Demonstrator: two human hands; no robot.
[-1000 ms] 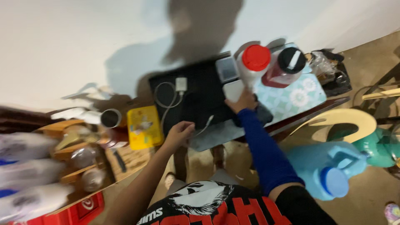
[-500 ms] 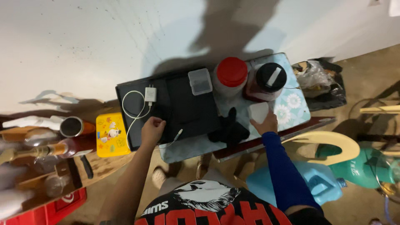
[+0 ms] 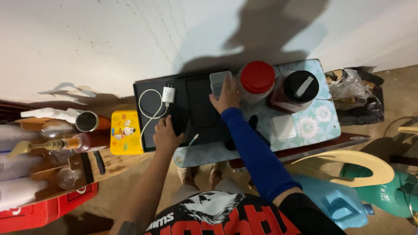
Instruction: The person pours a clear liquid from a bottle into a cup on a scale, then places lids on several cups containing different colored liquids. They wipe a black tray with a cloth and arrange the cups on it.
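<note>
**Desk:** What is nearest the camera?

**Operator:** I see a black-and-red printed shirt [image 3: 226,215] at the bottom edge, and both arms reaching up from it over a low table with a floral blue top [image 3: 324,119]. A blue plastic jug [image 3: 337,202] sits low to the right.

**Desk:** The left hand?

**Operator:** The left hand [image 3: 166,135] rests on the near edge of a black flat case [image 3: 196,109], fingers curled together on something dark; I cannot tell what. A white cable and charger plug [image 3: 167,94] lie coiled on the case just beyond it. A yellow cartoon tin [image 3: 126,132] lies just left of the case.

**Desk:** And the right?

**Operator:** The right hand [image 3: 227,95], on a blue-sleeved arm, lies farther out, fingers spread loosely over a small clear plastic box [image 3: 217,80] at the case's far edge.

**Desk:** Beyond that?

**Operator:** A red-lidded jar [image 3: 257,78] stands touching distance right of that hand, a black-lidded jar [image 3: 300,87] beside it, both near the white wall [image 3: 109,39]. Bottles and a tin cup crowd a wooden tray [image 3: 78,165] far left.
</note>
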